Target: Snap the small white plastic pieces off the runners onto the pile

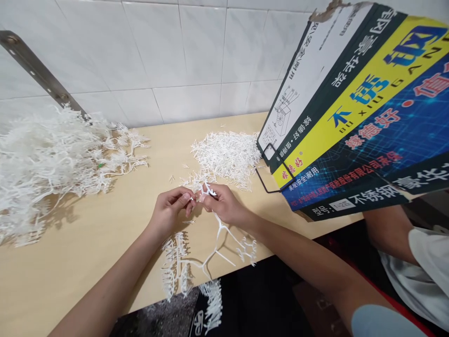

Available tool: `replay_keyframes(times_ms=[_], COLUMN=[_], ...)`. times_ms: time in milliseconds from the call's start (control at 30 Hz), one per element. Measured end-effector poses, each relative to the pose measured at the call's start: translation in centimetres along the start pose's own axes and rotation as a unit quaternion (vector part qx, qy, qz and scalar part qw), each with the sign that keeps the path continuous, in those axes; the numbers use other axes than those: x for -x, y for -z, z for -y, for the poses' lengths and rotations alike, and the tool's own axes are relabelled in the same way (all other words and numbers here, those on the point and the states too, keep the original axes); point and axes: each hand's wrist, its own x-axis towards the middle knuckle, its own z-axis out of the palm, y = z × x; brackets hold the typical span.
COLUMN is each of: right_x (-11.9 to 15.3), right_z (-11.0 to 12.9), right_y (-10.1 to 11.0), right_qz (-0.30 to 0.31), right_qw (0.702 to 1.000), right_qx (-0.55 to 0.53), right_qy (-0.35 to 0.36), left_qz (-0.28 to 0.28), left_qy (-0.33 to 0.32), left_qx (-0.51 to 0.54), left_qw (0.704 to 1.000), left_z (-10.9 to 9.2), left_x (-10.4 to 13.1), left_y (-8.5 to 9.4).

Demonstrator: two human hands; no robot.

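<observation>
A white branching plastic piece [218, 234] hangs from my right hand [220, 202], whose fingers are pinched on its upper stem. Its lower branches, lined with small forked tips, spread over the table's front edge. My left hand [175, 206] is just to the left, fingertips closed around a tiny white bit and nearly touching the right fingertips. Just beyond both hands lies a heap of small loose white pieces [228, 157], with a few scattered nearer.
A tangled pile of white branched pieces [45, 159] covers the table's left side, near a metal bracket [42, 70]. A printed cardboard box [351, 112] leans at the right, beside a black wire frame [268, 191]. Another person's arm [389, 231] shows at right.
</observation>
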Motion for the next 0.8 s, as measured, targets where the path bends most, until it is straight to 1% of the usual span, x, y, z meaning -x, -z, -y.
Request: replay_keyframes(times_ms=[67,100,200,233,333,400,467,500,533,600,667,733,800], right_x=[-0.1,-0.2,-0.6,-0.7,-1.1,-1.3,-1.4,-1.5,-1.5,-1.5,-1.5,-1.6,-1.6], right_z=[-0.1,-0.2,-0.3,-0.4,-0.6,-0.6,-0.5,-0.5,-0.5,-0.4,-0.6,-0.8,-1.1], right_y=[0.0,0.0,0.3,0.4,0.9,1.2,1.5,1.6,1.7,1.9,2.1,2.1,2.0], right_qz=[0.013,0.014,-0.004,-0.013,-0.042,-0.057,-0.070,-0.079,-0.089,-0.109,-0.124,-0.131,-0.133], right_qw=[0.998,0.998,1.000,1.000,0.998,0.996,0.995,0.994,0.993,0.990,0.988,0.987,0.985], right_qx=[-0.056,-0.058,-0.021,-0.016,-0.030,-0.048,-0.066,-0.074,-0.078,-0.081,-0.085,-0.088,-0.105], right_qy=[-0.013,-0.018,-0.022,-0.022,-0.035,-0.038,-0.032,-0.028,-0.026,-0.027,-0.030,-0.029,-0.015], left_qz=[-0.010,-0.024,-0.075,-0.081,-0.079,-0.084,-0.082,-0.063,-0.031,0.062,0.154,0.207,0.240], left_qy=[-0.012,-0.020,-0.053,-0.069,-0.111,-0.104,-0.072,-0.058,-0.049,-0.047,-0.057,-0.075,-0.100], left_qx=[0.000,-0.015,-0.098,-0.124,-0.176,-0.198,-0.224,-0.240,-0.259,-0.301,-0.337,-0.357,-0.365], left_qw=[1.000,0.999,0.991,0.987,0.975,0.971,0.968,0.967,0.964,0.950,0.927,0.908,0.894], left_z=[-0.1,-0.1,-0.4,-0.5,-0.8,-1.0,-1.2,-1.4,-1.6,-2.1,-2.5,-2.6,-2.3], left_x=[-0.1,-0.2,-0.3,-0.3,-0.3,-0.2,0.0,0.1,0.3,0.6,0.9,1.2,1.4], left_y=[0.2,0.2,0.4,0.5,0.6,0.8,1.1,1.3,1.4,1.5,1.2,0.4,-0.9])
